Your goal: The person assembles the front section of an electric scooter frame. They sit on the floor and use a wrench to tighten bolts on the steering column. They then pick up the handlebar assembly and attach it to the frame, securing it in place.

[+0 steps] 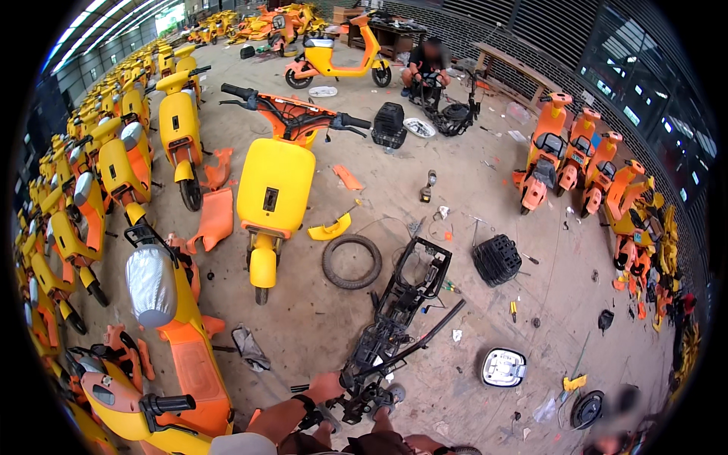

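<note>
A stripped black scooter frame (390, 303) lies on the floor in front of me, with wiring and metal parts bared along it. My left hand (326, 387), with a dark band at the wrist, is closed at the near left end of this frame; its fingertips are partly hidden. At the lower edge a bit of bare skin with a dark strap shows, but my right hand itself is out of the picture. A loose black tyre (352, 262) lies left of the frame's far end. My shoes (396, 393) are close to the frame's near end.
A yellow-orange scooter (277, 189) stands ahead; another with a silver seat cover (152, 284) is close on my left. A black crate-like part (497, 260), pliers (514, 311), a white-lined tray (503, 368) and a cordless drill (428, 186) lie rightward. A person (428, 68) crouches farther off.
</note>
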`<state>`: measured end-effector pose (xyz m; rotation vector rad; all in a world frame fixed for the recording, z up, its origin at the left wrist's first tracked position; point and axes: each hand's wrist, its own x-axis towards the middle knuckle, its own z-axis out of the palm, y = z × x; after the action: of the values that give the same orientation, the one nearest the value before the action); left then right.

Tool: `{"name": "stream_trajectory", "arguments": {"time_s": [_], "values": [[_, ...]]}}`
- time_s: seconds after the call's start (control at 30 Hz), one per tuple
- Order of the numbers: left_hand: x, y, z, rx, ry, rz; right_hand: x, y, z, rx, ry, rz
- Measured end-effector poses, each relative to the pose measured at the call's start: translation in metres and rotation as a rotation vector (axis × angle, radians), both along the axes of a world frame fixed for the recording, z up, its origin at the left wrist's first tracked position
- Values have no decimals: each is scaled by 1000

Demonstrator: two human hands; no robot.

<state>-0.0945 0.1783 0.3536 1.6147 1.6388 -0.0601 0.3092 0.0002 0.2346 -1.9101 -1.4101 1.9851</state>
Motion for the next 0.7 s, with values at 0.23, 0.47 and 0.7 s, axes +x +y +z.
{"name": "stream_trajectory", "arguments": {"time_s": [0.23,0.47,0.7], "values": [[8,27,18,90,97,160,9,-48,17,-257,-139,-332],[7,29,40,182,106,200,31,-41,36,-208,-113,-574],[13,23,95,393,39,238,44,-94,43,-226,-166,-678]]}}
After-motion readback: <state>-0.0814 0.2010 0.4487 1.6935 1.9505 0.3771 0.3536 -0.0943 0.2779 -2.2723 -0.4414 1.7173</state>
